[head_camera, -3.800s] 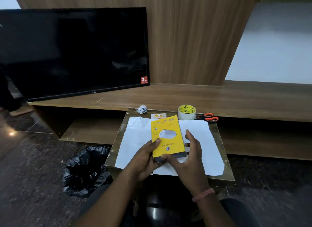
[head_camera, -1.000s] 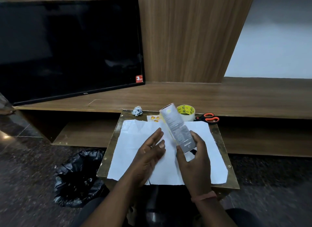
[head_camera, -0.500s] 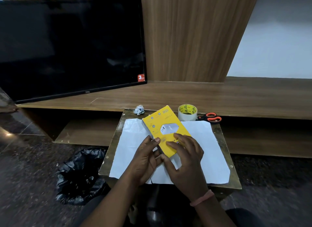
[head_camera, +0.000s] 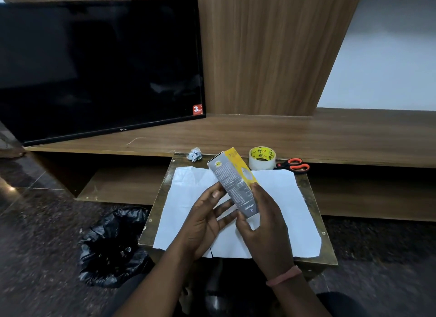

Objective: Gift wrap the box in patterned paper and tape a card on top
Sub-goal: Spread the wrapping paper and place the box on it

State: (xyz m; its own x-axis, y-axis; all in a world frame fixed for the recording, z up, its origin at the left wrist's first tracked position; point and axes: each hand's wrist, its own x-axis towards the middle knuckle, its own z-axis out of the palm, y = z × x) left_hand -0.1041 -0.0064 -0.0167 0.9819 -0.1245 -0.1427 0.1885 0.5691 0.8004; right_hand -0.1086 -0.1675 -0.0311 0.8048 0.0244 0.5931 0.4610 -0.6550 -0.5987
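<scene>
Since half a second ago, box [head_camera: 232, 182] tilts up onto its edge, grey side showing. Left hand [head_camera: 207, 220] open, fingers beside it; right hand [head_camera: 262, 220] grips its near end — over one paper sheet [head_camera: 283, 198]. Beyond the right hand: one tape roll [head_camera: 262, 158], one scissors [head_camera: 293, 165]. Wrapping not begun; card not visible.

Small table [head_camera: 313, 212] | carries white paper sheet [head_camera: 280, 198], tape roll [head_camera: 262, 158], orange-handled scissors [head_camera: 293, 165], crumpled wad [head_camera: 195, 154]
</scene>
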